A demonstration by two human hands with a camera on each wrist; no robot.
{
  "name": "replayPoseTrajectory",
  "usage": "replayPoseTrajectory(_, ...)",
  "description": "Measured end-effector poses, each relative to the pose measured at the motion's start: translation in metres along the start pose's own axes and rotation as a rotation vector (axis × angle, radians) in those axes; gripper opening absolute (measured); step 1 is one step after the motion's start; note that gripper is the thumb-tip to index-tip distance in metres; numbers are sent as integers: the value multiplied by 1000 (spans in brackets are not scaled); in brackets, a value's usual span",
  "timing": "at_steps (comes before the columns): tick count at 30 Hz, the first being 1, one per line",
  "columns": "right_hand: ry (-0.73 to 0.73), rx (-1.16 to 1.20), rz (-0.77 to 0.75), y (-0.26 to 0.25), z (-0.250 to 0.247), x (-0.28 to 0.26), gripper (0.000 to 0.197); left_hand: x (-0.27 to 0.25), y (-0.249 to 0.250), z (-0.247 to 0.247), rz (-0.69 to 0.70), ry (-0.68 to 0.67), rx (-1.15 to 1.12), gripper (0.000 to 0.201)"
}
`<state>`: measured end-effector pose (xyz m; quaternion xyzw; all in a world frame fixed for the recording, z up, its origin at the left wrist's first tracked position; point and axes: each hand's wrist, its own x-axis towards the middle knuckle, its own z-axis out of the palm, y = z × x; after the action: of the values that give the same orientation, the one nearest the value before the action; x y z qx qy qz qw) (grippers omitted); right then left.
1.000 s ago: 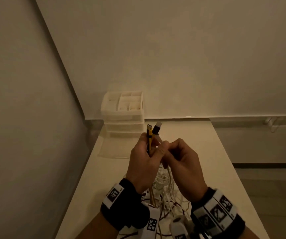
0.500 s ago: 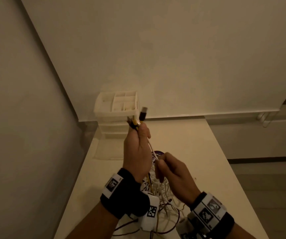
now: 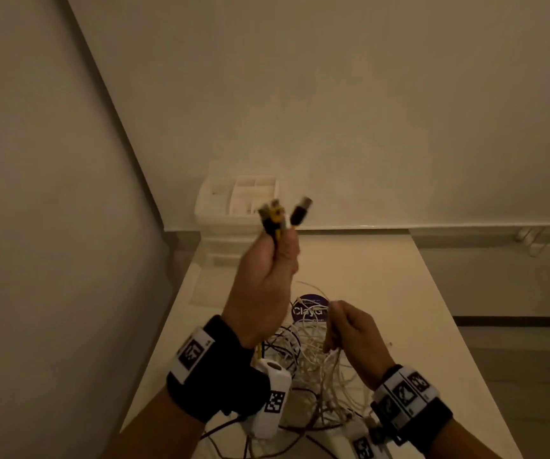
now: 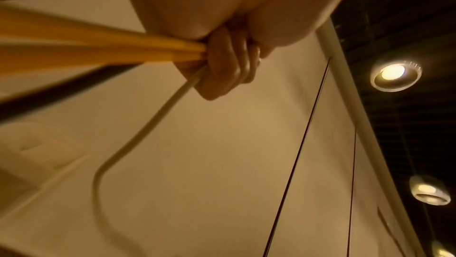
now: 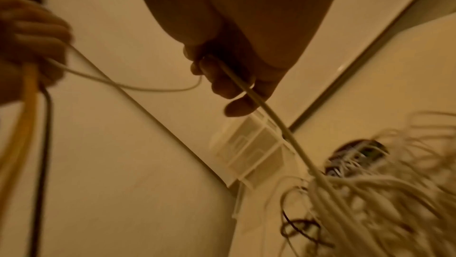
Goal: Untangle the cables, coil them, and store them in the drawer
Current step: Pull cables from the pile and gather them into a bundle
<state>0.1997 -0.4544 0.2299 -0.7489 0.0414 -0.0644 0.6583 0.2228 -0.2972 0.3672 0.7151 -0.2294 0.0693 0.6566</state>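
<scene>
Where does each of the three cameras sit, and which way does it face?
Head: worn high, looking forward and down at both hands, left hand, right hand, over the tangle of white cables.
Left wrist: under the palm, looking up past curled fingers at round ceiling lamps.
Right wrist: under the palm, toward the translucent plastic drawer unit.
Shared: head and right-wrist views both show the drawer unit.

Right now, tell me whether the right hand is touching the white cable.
Touching. The right wrist view shows the right hand with its fingers curled round the white cable, which runs down from them into the tangle.
</scene>
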Motion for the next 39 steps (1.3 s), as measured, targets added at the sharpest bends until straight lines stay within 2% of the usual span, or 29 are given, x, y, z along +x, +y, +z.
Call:
replayPoseTrajectory(2,-39,72,14,-19,-2,4,44,-8,-17,9,-7,-94,254,23)
replayPoseTrajectory(4,-84,131,14,-33,-7,7,42,-13,-28,17,-45,-149,316,5)
replayPoseTrajectory(7,-131,248,2,-52,-16,13,23,-16,-33,24,5,-207,390,23)
replayPoseTrajectory(8,-151,244,-26,-58,-21,15,19,-15,-35,25,56,-205,409,23)
replayPoseTrajectory(10,-212,194,-64,-63,-25,16,30,-10,-40,25,134,-163,473,12)
replayPoseTrajectory(12,-250,146,-86,-64,-29,11,32,-6,-43,28,123,-149,546,6)
replayPoseTrajectory(15,-218,148,-122,-56,-28,-5,26,-4,-46,31,77,-136,565,10)
replayPoseTrajectory(20,-242,35,-94,-10,-12,-17,29,-1,-33,22,150,136,518,9)
replayPoseTrajectory(23,-214,-145,-39,29,-7,-17,31,13,-20,7,2,420,291,19)
replayPoseTrajectory(25,-190,-286,1,49,-10,-19,32,20,-15,-11,9,567,169,22)
replayPoseTrajectory(26,-151,-286,33,54,-11,-21,33,21,-14,-18,24,555,150,21)
replayPoseTrajectory(28,-67,-228,37,52,-13,-20,32,15,-15,-17,-5,397,167,22)
replayPoseTrajectory(31,-91,-220,-56,26,-8,-10,28,-9,-28,4,-48,-63,279,10)
replayPoseTrajectory(33,-148,-248,-121,9,-6,-6,25,-25,-44,15,-65,-304,435,18)
replayPoseTrajectory(34,-160,-254,-147,2,-7,-5,25,-31,-51,19,-87,-379,507,21)
replayPoseTrajectory(35,-160,-241,-160,-2,-11,-6,25,-33,-57,22,-111,-402,567,20)
replayPoseTrajectory(37,-154,-168,-163,-8,-17,-9,24,-35,-61,25,-119,-365,640,19)
replayPoseTrajectory(39,-160,-144,-187,-15,-19,-13,21,-35,-61,27,-79,-320,665,28)
